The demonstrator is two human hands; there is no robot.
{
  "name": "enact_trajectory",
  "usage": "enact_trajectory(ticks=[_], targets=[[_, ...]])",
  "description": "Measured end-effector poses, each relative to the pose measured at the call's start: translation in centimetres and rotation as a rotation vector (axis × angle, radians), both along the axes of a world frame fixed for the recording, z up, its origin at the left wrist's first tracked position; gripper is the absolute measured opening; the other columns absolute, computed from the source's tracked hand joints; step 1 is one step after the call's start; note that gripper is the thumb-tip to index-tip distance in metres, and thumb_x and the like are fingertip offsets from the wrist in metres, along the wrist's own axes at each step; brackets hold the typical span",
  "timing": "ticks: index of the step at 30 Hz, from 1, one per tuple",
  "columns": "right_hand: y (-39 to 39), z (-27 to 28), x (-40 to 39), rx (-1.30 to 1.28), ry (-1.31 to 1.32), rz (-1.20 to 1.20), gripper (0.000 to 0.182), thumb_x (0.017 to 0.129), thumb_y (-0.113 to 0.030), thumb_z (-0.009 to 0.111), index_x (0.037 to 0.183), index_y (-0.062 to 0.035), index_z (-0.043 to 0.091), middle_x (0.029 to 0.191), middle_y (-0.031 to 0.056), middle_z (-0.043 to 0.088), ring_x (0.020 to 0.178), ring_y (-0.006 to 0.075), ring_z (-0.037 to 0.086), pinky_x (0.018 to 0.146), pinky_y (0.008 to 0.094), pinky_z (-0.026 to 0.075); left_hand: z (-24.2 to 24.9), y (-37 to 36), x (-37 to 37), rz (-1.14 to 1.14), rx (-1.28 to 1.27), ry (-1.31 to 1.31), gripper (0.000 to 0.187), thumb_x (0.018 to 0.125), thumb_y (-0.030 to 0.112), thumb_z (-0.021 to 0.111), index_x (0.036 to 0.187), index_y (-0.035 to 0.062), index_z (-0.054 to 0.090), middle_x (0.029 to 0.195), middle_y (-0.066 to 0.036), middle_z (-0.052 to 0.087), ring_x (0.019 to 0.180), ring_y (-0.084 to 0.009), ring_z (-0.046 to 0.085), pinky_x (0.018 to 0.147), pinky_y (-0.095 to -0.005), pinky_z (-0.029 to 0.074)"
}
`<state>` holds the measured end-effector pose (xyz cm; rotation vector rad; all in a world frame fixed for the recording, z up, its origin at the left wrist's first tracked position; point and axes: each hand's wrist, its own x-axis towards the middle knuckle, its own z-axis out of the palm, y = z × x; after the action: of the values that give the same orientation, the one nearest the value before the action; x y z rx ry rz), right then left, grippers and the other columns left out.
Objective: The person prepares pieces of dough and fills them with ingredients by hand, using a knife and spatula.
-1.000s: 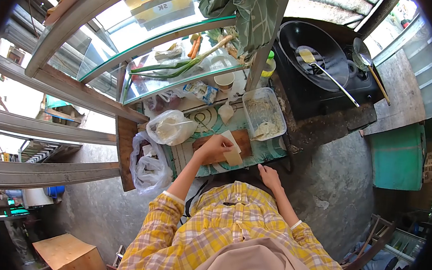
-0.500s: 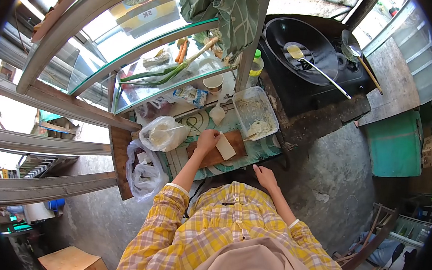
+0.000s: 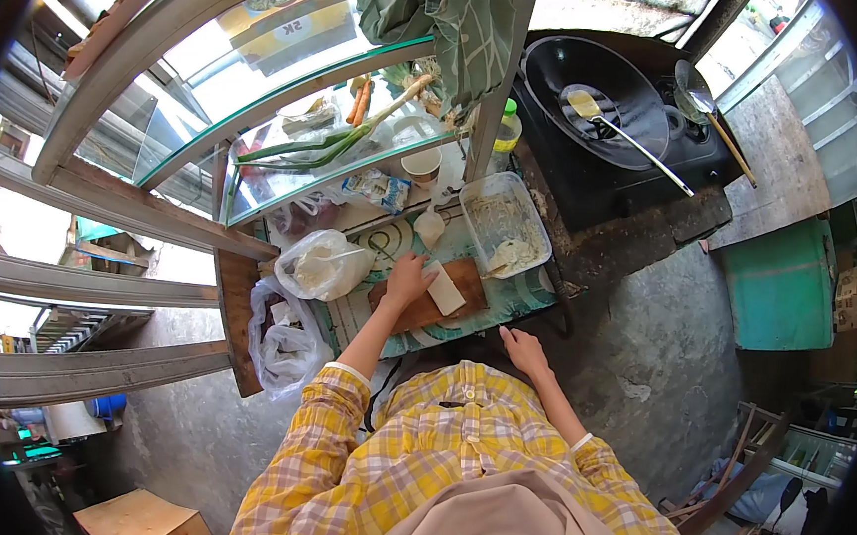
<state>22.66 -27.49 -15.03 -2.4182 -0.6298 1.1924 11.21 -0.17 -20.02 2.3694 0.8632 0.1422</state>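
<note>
A pale rectangular slab [image 3: 447, 293] lies on a brown wooden board [image 3: 418, 314]. My left hand [image 3: 410, 280] is over the board's left part, its fingertips close to the slab's upper left edge; whether they touch it or pinch anything is too small to tell. Off the counter's front edge, my right hand [image 3: 524, 351] hangs with its fingers apart and nothing in it. Right of the board stands a clear plastic tub [image 3: 504, 223] with pale paste inside. A small bag of pale stuff [image 3: 429, 228] sits behind the board.
Plastic bags [image 3: 323, 265] [image 3: 288, 352] are at the counter's left. Behind are glass shelves with a long green onion [image 3: 337, 152] and carrots [image 3: 361, 102]. A black wok [image 3: 599, 101] with a spatula [image 3: 645, 158] sits on the stove at the back right.
My left hand has shifted slightly left, away from the slab's corner. The slab stays on the board. My right hand looks almost unmoved.
</note>
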Motion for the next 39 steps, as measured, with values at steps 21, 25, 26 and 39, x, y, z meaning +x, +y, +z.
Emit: enact_trajectory(ticks=[21, 25, 26, 39], targets=[[0.3, -2.1, -1.2, 0.135, -0.086, -0.040, 0.050, 0.092, -0.045, 0.041, 0.082, 0.0001, 0.059, 0.077, 0.0180, 0.063, 0.079, 0.0356, 0.061, 0.070, 0.0420, 0.045, -0.8, -2.0, -4.6, 0.410, -0.212, -0.141, 0.028, 0.075, 0.021, 0.068, 0.089, -0.0034, 0.065, 0.075, -0.015, 0.066, 0.071, -0.0276, 0.065, 0.067, -0.0379, 0.050], [1.4, -2.7, -1.6, 0.207, -0.103, -0.009, 0.049, 0.093, -0.044, 0.041, 0.081, 0.0004, 0.058, 0.076, 0.0185, 0.062, 0.078, 0.0353, 0.061, 0.070, 0.0415, 0.045, -1.2, -4.2, -6.9, 0.530, -0.422, -0.178, 0.043, 0.071, 0.019, 0.074, 0.104, -0.0066, 0.061, 0.074, -0.012, 0.064, 0.070, -0.0196, 0.063, 0.066, -0.0323, 0.050], [1.5, -3.1, -1.7, 0.208, -0.104, 0.013, 0.049, 0.093, -0.044, 0.041, 0.081, 0.0003, 0.058, 0.074, 0.0183, 0.062, 0.076, 0.0346, 0.061, 0.069, 0.0409, 0.045, -0.7, -4.6, -7.1, 0.490, -0.335, -0.168, 0.046, 0.070, 0.019, 0.074, 0.106, -0.0056, 0.060, 0.077, -0.013, 0.064, 0.073, -0.0228, 0.063, 0.069, -0.0343, 0.049], [2.8, -3.2, -2.7, 0.251, 0.046, 0.021, 0.047, 0.094, -0.041, 0.038, 0.084, 0.0009, 0.056, 0.080, 0.0218, 0.060, 0.082, 0.0384, 0.057, 0.073, 0.0433, 0.043, -0.9, -5.0, -6.6, 0.506, -0.309, -0.108, 0.060, 0.065, 0.022, 0.079, 0.115, -0.0032, 0.057, 0.088, -0.013, 0.058, 0.066, -0.0207, 0.061, 0.067, -0.0323, 0.050]])
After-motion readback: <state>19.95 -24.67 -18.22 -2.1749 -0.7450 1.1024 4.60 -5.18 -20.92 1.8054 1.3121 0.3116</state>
